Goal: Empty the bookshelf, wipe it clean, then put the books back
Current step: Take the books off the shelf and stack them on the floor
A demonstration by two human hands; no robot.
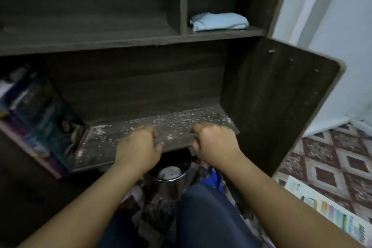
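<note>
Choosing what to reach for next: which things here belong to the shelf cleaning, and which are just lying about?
Job: dusty dark wooden bookshelf; folded light-blue cloth in its upper compartment; leaning colourful books, left; left hand and right hand at the lower shelf's edge.
Lying about: shiny metal bin below the shelf; red patterned carpet; printed paper sheet on the floor.

The lower shelf (177, 122) is open between the leaning books (40, 119) at left and the side panel (281, 96) at right.
</note>
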